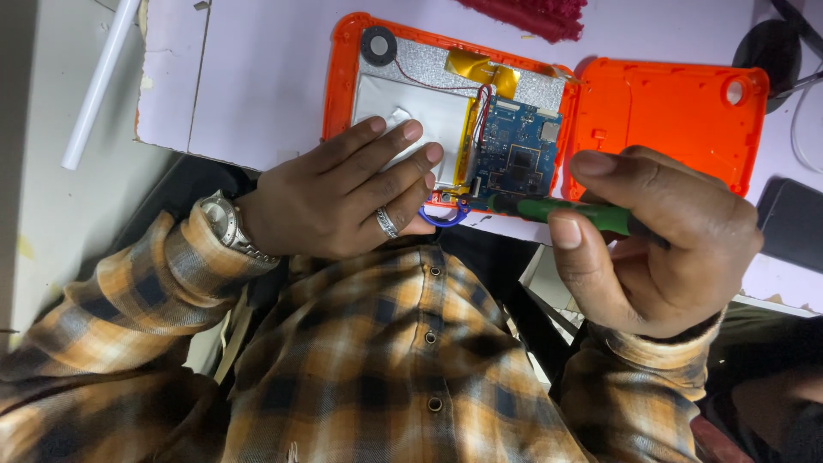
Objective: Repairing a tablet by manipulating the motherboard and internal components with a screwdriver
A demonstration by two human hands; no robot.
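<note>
An opened orange tablet (341, 77) lies on a pale lilac table (257, 77), showing a silver battery pack (394, 107), a blue circuit board (519, 154) and a round black speaker (378, 45). My left hand (343, 193), with a ring and a metal wristwatch, lies flat on the battery and the tablet's near edge. My right hand (660, 244) grips a green-handled screwdriver (566, 213) whose dark tip points at the circuit board's lower edge. The removed orange back cover (669, 111) lies to the right of the tablet.
A white tube (99, 81) lies at the far left beyond the table. Dark red fabric (536, 15) sits at the top edge. A black round object (771, 47) with cables and a dark flat device (793, 223) are at the right. My plaid shirt fills the foreground.
</note>
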